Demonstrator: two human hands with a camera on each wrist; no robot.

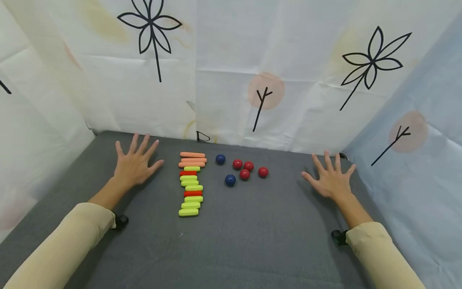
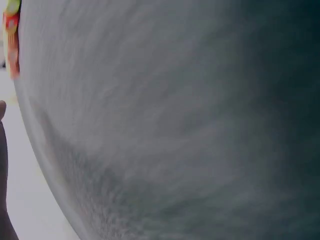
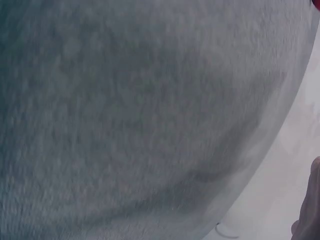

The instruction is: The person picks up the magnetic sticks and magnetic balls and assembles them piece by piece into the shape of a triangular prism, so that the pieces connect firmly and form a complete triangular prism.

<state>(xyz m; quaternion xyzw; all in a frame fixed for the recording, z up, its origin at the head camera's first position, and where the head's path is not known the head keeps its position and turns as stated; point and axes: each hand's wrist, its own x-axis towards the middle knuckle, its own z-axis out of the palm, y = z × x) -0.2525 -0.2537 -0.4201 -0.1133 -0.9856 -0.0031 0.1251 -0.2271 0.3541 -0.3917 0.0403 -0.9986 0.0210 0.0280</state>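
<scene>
My left hand (image 1: 134, 165) is at the left with its fingers spread and straight, holding nothing. To its right, a column of short sticks runs down the table: three orange sticks (image 1: 192, 155) at the far end, then several yellow-green sticks (image 1: 189, 205) with two red sticks (image 1: 193, 193) among them. Beside the column are two blue balls (image 1: 230, 180) and several red balls (image 1: 244, 174). Over at the right, my right hand (image 1: 332, 181) also has straight, spread fingers and nothing in it. Both hands are apart from the sticks and balls.
A dark grey cloth covers the table (image 1: 252, 241). White curtains (image 1: 231, 52) with flower and tree drawings rise along the back and both sides. A dark wrist strap (image 1: 339, 237) shows at the right sleeve, and a similar dark device (image 1: 121, 221) at the left.
</scene>
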